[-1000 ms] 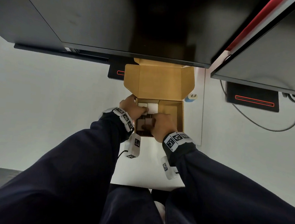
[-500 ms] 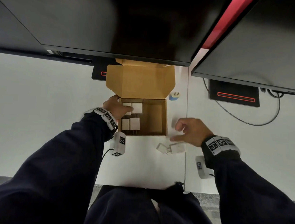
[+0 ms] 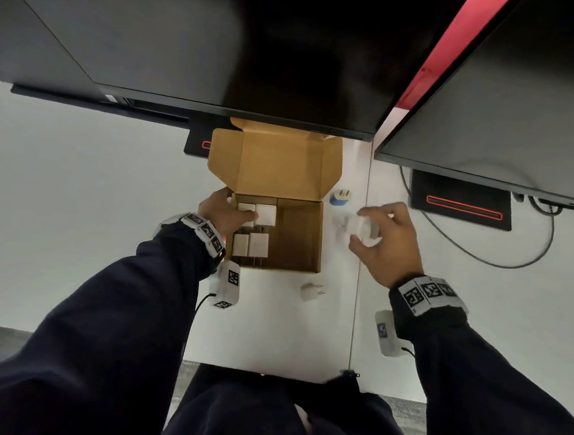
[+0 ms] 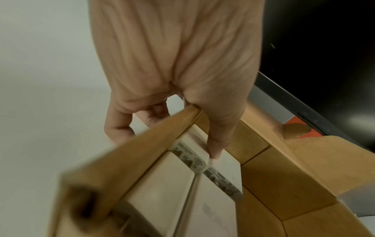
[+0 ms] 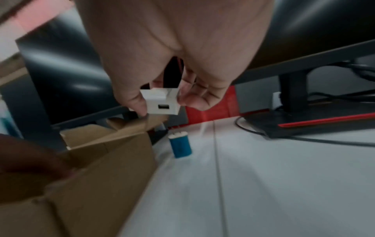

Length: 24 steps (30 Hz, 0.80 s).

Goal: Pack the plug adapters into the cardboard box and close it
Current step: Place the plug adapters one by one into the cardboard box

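Note:
An open cardboard box (image 3: 298,233) sits mid-table with its lid (image 3: 276,163) standing up at the back. Several white plug adapters (image 3: 257,244) fill its left half; the right half is bare. My left hand (image 3: 224,212) grips the box's left wall (image 4: 160,129), fingers outside and thumb (image 4: 215,144) inside, pressing on an adapter (image 4: 223,162). My right hand (image 3: 389,249) holds a white plug adapter (image 3: 362,227) in the air to the right of the box, pinched between thumb and fingers (image 5: 162,105). One more white adapter (image 3: 312,291) lies in front of the box. A blue one (image 3: 340,198) stands by the lid.
Two dark monitors (image 3: 224,40) hang over the back of the white table. Their black bases with red stripes (image 3: 462,203) stand behind the box and at the right, with a black cable (image 3: 516,259) curving beside the right one. The table's near edge (image 3: 266,373) is close to my lap.
My right hand left the box, went right to the table, took one of two white adapters lying there and lifted it. My left hand stayed on the box's left wall.

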### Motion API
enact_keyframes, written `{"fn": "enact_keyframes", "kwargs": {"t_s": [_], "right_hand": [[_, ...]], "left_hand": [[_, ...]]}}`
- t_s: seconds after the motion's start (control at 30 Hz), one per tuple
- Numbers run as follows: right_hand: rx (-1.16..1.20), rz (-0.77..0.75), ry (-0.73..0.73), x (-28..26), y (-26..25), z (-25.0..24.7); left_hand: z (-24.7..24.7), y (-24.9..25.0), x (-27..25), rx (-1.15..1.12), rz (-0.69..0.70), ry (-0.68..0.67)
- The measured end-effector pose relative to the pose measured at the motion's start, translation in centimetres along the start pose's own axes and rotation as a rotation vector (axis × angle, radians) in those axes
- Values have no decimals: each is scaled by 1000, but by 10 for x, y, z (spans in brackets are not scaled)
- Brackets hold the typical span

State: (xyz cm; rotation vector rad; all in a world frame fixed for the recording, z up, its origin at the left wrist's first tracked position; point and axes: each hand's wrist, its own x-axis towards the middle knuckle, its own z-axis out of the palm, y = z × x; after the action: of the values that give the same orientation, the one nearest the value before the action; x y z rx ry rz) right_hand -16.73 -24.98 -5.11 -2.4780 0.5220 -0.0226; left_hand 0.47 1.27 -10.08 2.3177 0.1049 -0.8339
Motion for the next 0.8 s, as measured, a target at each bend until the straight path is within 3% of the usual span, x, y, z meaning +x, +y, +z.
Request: {"fn": "enact_keyframes", "kwargs": {"t_s": [0.07,0.17,0.27,0.43,0.57,0.8], "right_hand": [[47,-148,20,8,-22,2],[-152,-294,-217,16,-57,19],[-470,-253,-414,21,-86,47],[-717,-164,-467,31,-114,65],[-697,-184,-471,34,-114,84],[-440,-125,-427,19,-101,98]], "left_hand": [[0,0,0,-6,8,-4],[0,0,0,8,10,-10],[0,-3,3,34,26,-19],[-1,-4,6,55,50,-24],[-2,-2,6,71,63,-37],[-4,-2,6,91,58,-55]]}}
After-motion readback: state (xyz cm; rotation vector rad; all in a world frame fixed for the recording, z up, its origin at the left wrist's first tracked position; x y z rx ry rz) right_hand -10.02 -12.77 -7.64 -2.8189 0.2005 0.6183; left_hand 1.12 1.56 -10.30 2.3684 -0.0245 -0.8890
